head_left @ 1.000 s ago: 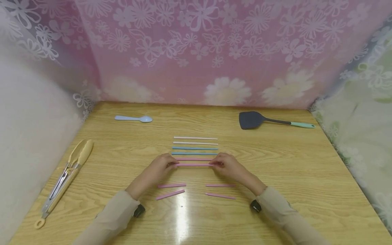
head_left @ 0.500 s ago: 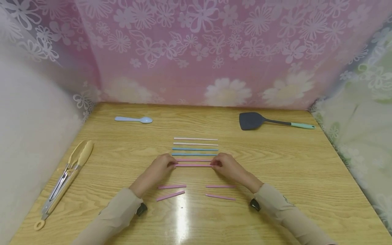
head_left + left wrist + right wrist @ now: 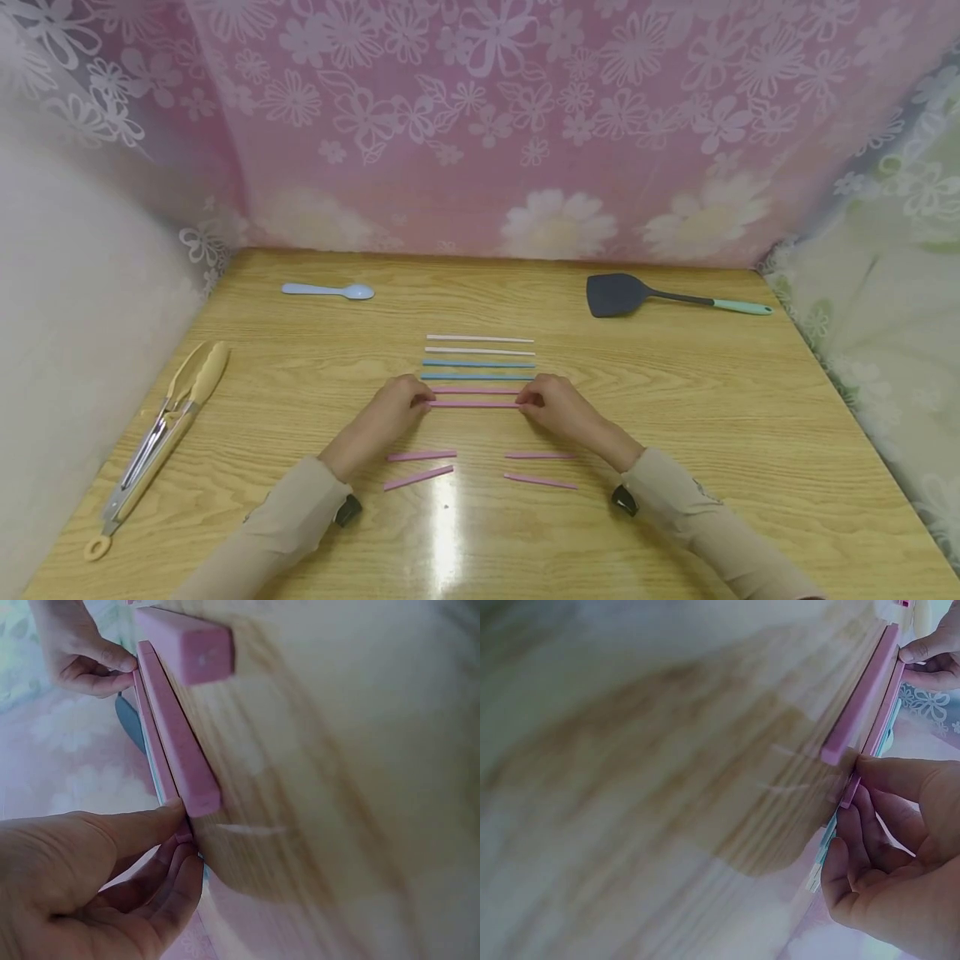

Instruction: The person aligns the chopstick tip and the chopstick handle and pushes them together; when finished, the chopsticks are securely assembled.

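Observation:
In the head view my left hand [image 3: 392,408] and right hand [image 3: 561,410] pinch opposite ends of the nearest long pink chopstick [image 3: 474,404]. It lies level across the table, just in front of a second long pink chopstick [image 3: 480,390]. Both wrist views show thumb and fingertips closed on the ends, partly covering them. Closer to me lie short pink sticks, with a pair on the left [image 3: 417,477] and a pair on the right [image 3: 540,481]. Behind the long pink ones run two blue chopsticks [image 3: 478,377] and two white chopsticks [image 3: 480,351], roughly parallel.
A light blue spoon [image 3: 327,291] lies at the back left, and a dark spatula [image 3: 618,295] with a green handle at the back right. Yellow-handled tongs [image 3: 165,442] rest along the left edge. Floral cloth [image 3: 480,167] hangs behind the wooden table [image 3: 720,417].
My fingers have shifted slightly at both ends of the near pink chopstick, and my left forearm has moved a little to the right. The other things stay where they were.

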Motion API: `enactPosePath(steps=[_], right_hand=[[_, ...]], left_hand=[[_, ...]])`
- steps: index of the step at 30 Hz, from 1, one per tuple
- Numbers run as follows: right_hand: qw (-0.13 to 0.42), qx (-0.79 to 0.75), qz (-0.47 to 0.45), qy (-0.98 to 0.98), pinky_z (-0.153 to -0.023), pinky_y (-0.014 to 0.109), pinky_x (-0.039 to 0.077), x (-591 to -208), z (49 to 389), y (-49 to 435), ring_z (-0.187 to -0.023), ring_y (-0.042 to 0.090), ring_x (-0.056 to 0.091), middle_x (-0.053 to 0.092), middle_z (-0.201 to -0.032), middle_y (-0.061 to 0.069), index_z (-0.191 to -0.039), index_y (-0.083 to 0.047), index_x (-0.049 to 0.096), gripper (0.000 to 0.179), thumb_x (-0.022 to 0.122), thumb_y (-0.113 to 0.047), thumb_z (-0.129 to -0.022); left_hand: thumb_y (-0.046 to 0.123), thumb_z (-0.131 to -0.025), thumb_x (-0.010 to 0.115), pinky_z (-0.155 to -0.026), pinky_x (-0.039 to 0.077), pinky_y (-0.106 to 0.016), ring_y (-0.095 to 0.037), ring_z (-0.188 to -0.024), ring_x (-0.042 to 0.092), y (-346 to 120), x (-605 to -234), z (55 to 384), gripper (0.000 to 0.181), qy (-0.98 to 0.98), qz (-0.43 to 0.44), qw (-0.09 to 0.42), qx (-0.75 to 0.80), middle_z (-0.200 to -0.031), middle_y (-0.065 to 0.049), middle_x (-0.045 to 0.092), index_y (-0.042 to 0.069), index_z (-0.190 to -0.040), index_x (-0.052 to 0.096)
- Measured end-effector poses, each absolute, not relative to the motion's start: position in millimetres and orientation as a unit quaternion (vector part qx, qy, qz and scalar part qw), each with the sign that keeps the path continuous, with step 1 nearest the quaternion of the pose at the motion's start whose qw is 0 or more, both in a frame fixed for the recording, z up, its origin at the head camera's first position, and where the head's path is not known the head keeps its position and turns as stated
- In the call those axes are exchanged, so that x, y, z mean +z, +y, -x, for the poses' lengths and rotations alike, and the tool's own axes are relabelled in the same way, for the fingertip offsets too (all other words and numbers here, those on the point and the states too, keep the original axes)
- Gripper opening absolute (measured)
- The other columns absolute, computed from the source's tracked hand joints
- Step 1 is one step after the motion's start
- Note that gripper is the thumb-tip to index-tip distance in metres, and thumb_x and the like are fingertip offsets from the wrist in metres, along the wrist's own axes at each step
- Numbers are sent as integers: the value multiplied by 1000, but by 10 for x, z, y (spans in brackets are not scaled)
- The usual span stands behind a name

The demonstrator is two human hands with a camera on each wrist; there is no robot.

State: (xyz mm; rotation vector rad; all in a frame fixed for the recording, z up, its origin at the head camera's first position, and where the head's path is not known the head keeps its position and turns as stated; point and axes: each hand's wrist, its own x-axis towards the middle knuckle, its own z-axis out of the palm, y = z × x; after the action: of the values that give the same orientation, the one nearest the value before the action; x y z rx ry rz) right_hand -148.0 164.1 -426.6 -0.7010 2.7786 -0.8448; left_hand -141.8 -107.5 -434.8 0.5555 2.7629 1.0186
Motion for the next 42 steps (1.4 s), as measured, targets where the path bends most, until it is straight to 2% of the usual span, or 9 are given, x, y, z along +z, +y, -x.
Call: enactPosePath(steps=[12, 20, 28, 35, 42], right_hand=[[65, -283, 240, 926, -63, 21, 46, -4305, 1490, 1657, -71, 10, 54, 62, -77, 2, -84, -1, 71, 3, 69, -4, -85], [65, -305, 215, 926, -71, 29, 51, -4266, 1436, 1737, -79, 15, 59, 63, -84, 3, -90, -3, 72, 7, 70, -8, -86], [106, -366, 187, 906, -73, 29, 52, -4239, 1300, 1889, -82, 16, 61, 67, -91, 5, -98, -2, 71, 14, 68, -11, -88], [157, -394, 174, 889, -74, 26, 51, -4249, 1145, 1984, -87, 15, 62, 68, -97, 4, -104, -5, 70, 21, 69, -19, -88], [176, -422, 182, 870, -72, 22, 50, -4257, 1034, 2033, -85, 11, 59, 66, -96, 4, -102, -3, 70, 22, 71, -19, -86]], left_hand=[[-4, -85, 66, -73, 54, -30, -19, -82, 60, -1087, -4329, 1413, 10, 918, -192, 75, 338, -89, -12, 66, -5, -94, 70], [-1, -85, 67, -81, 54, -34, -22, -88, 62, -1152, -4329, 1359, 12, 914, -192, 62, 351, -93, -10, 67, -2, -97, 70], [8, -91, 63, -79, 53, -32, -16, -87, 62, -1243, -4286, 1237, 17, 893, -220, 101, 378, -95, -4, 68, 2, -105, 70], [14, -93, 61, -84, 52, -27, -17, -96, 64, -1321, -4320, 1111, 23, 858, -235, 148, 433, -105, -5, 70, 4, -113, 68], [20, -93, 62, -91, 51, -35, -21, -102, 64, -1370, -4402, 1016, 26, 846, -244, 157, 448, -110, -5, 69, 5, -113, 68]])
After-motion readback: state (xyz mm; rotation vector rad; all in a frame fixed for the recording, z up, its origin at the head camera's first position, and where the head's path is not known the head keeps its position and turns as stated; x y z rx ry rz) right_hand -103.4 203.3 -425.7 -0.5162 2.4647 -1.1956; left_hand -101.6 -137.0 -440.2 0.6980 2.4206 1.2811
